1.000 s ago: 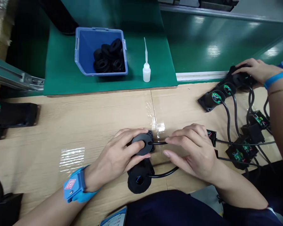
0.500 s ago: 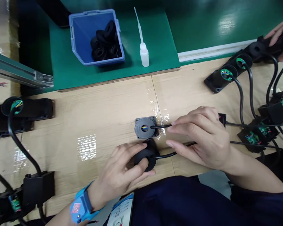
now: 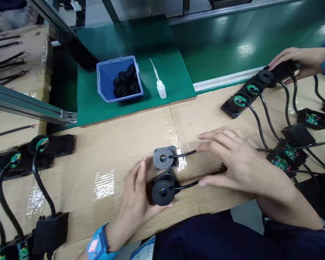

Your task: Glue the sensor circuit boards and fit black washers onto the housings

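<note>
Two round black parts lie side by side on the wooden bench. The far one [image 3: 163, 158] has a grey face, the near one [image 3: 162, 191] is all black. Each has a black cable running right. My left hand [image 3: 137, 196] cups the near part from the left and below, fingers curled round its edge. My right hand [image 3: 233, 159] lies flat over both cables [image 3: 185, 154], fingers stretched out toward the parts.
A blue bin [image 3: 118, 78] of black rings and a small white squeeze bottle [image 3: 160, 87] stand on the green mat behind. Rows of cabled black parts lie at left [image 3: 40, 144] and right [image 3: 246, 97]. Another person's hand [image 3: 298, 57] works at the far right.
My left hand slid off the top of the near part to its left side, uncovering its face. My right hand flattened over the cables. The view swung upward and left.
</note>
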The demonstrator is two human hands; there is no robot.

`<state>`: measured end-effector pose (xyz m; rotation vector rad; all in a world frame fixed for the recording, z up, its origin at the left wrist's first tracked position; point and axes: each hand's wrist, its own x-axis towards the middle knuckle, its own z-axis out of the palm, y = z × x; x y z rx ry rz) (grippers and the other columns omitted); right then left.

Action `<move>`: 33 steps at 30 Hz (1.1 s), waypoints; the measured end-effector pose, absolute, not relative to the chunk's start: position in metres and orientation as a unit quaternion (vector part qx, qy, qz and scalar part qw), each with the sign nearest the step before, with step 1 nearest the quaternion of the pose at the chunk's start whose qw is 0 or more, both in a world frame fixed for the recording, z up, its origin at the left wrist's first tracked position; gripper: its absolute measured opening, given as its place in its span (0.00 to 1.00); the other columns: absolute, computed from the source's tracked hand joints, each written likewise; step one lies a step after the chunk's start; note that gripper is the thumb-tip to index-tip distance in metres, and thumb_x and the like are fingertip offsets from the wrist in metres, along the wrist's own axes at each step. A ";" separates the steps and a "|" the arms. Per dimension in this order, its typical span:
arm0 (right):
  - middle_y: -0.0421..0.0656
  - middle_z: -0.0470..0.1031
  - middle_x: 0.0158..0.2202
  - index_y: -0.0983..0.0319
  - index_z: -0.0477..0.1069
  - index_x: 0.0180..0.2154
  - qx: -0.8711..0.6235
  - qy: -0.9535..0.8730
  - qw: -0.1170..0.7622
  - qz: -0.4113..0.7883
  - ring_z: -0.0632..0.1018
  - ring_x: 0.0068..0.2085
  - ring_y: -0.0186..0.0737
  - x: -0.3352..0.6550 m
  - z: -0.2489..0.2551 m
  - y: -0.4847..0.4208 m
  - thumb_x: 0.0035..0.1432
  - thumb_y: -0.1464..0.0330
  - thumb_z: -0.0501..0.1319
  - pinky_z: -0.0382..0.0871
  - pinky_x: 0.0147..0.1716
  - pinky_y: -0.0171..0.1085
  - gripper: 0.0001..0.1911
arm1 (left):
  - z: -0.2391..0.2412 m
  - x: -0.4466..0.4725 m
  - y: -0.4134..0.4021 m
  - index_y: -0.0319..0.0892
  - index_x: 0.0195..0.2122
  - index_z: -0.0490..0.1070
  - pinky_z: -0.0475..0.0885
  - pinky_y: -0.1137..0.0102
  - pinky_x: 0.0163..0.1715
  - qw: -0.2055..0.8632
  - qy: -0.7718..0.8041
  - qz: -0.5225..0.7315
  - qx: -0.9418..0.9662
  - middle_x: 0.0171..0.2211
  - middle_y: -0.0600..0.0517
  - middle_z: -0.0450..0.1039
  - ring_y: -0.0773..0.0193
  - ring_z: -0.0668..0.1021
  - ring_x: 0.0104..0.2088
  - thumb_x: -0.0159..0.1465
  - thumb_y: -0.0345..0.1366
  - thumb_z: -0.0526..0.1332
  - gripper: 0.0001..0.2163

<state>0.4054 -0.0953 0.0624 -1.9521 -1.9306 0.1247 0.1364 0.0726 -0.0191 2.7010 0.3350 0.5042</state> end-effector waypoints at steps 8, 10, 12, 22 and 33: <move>0.44 0.75 0.42 0.61 0.73 0.42 -0.672 -0.698 0.106 0.222 0.77 0.42 0.40 0.407 0.060 -0.093 0.69 0.64 0.63 0.71 0.42 0.39 0.07 | -0.035 0.153 0.103 0.36 0.76 0.34 0.63 0.49 0.66 0.127 0.001 0.085 0.988 0.71 0.32 0.58 0.42 0.63 0.71 0.74 0.51 0.51 0.38; 0.42 0.74 0.40 0.62 0.73 0.41 -0.699 -0.676 0.095 0.214 0.77 0.38 0.38 0.407 0.065 -0.096 0.69 0.66 0.61 0.69 0.38 0.37 0.05 | -0.036 0.175 0.119 0.41 0.76 0.32 0.64 0.48 0.66 0.145 -0.017 0.062 0.987 0.72 0.34 0.56 0.42 0.62 0.71 0.73 0.55 0.50 0.40; 0.42 0.74 0.39 0.62 0.73 0.40 -0.740 -0.644 0.076 0.179 0.76 0.37 0.38 0.408 0.070 -0.100 0.68 0.67 0.62 0.68 0.36 0.37 0.05 | -0.034 0.204 0.134 0.46 0.76 0.31 0.61 0.46 0.68 0.177 -0.031 0.022 0.984 0.74 0.37 0.51 0.42 0.59 0.73 0.72 0.58 0.51 0.40; 0.47 0.79 0.36 0.64 0.74 0.39 -0.872 -0.489 -0.010 0.002 0.79 0.31 0.43 0.421 0.067 -0.115 0.65 0.70 0.62 0.64 0.28 0.38 0.03 | -0.021 0.345 0.152 0.46 0.74 0.48 0.54 0.50 0.72 0.264 -0.090 -0.030 0.960 0.75 0.43 0.51 0.48 0.54 0.75 0.71 0.59 0.53 0.36; 0.52 0.81 0.49 0.65 0.72 0.50 -0.708 -0.650 0.134 -0.241 0.80 0.47 0.50 0.407 0.053 -0.108 0.73 0.63 0.55 0.68 0.51 0.47 0.14 | 0.001 0.255 0.114 0.41 0.74 0.47 0.55 0.53 0.72 0.194 0.002 0.042 0.980 0.74 0.37 0.51 0.46 0.56 0.74 0.65 0.59 0.63 0.45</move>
